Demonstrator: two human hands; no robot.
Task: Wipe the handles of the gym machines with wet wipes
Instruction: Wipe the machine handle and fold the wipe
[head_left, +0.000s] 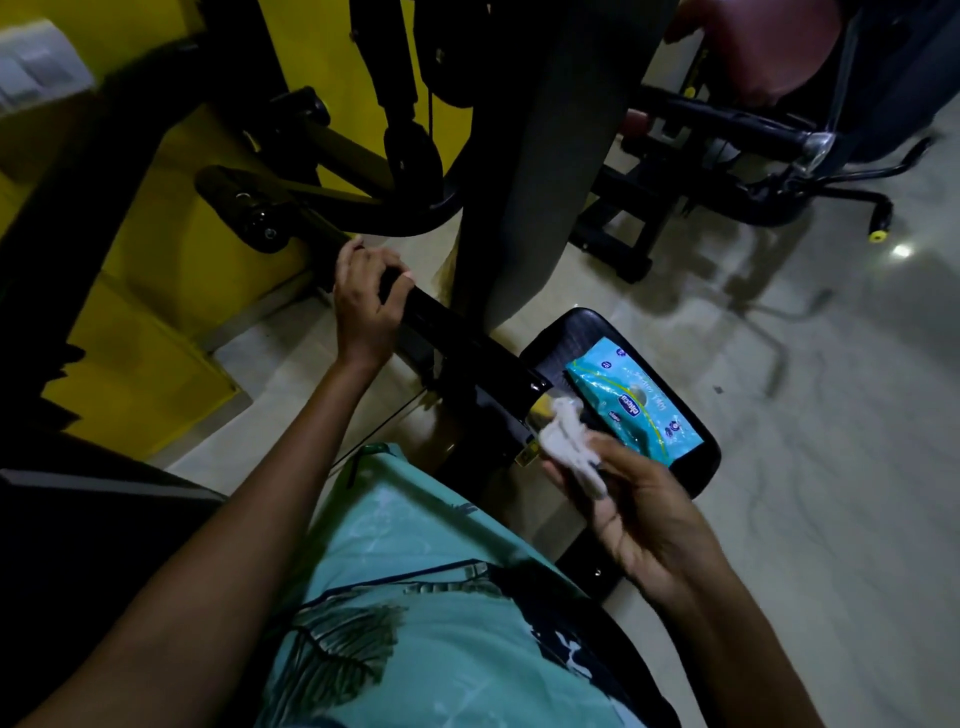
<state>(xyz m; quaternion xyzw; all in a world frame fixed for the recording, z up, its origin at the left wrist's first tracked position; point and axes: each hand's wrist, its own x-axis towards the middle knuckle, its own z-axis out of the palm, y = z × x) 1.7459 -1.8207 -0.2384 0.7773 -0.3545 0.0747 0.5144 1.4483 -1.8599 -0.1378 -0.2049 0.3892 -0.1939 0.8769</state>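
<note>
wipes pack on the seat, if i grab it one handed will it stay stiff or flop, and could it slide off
The wipes pack looks like a soft, crinkled film pouch, so it will probably sag or bend rather than stay stiff. Its glossy wrapper lies flat on the black seat pad, so a nudge may slide it, though rolling or tipping seems unlikely.

Dim indoor light leaves the gym machine frames near black; a small glare spot shines on the glossy floor, chair shadows spread beside it, and wide-angle distortion bends the blurred edges.
</note>
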